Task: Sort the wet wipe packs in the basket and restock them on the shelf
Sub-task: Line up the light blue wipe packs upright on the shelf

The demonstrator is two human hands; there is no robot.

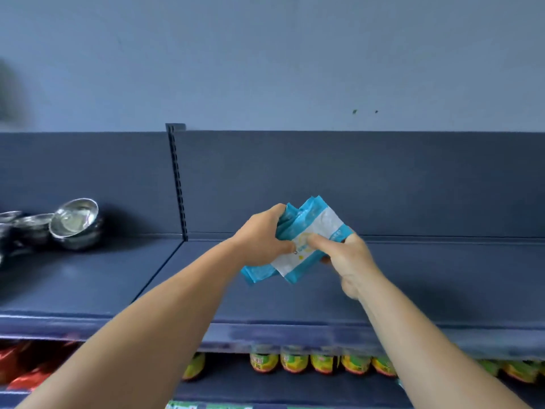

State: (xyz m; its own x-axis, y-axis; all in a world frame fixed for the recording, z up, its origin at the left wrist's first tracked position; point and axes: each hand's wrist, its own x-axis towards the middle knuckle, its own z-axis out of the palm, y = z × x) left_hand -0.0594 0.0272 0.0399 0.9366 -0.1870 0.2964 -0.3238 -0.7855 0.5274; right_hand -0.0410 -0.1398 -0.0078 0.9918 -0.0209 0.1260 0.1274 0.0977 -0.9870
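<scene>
Above shelf (413, 278), both hands grip wipe packs (306, 240), long axis tilted up-right

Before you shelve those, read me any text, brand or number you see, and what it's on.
Nothing can be read.
Wet wipe packs, held by the left hand and right hand: a yellow emblem with print, too blurred.
Yellow-green packages on the lower shelf: labels blurred.
Red packages at lower left: blurred.
Steel bowls: no markings visible.

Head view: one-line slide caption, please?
Both hands, left hand and right hand, grip blue-and-white wet wipe packs above the dark shelf.
</scene>
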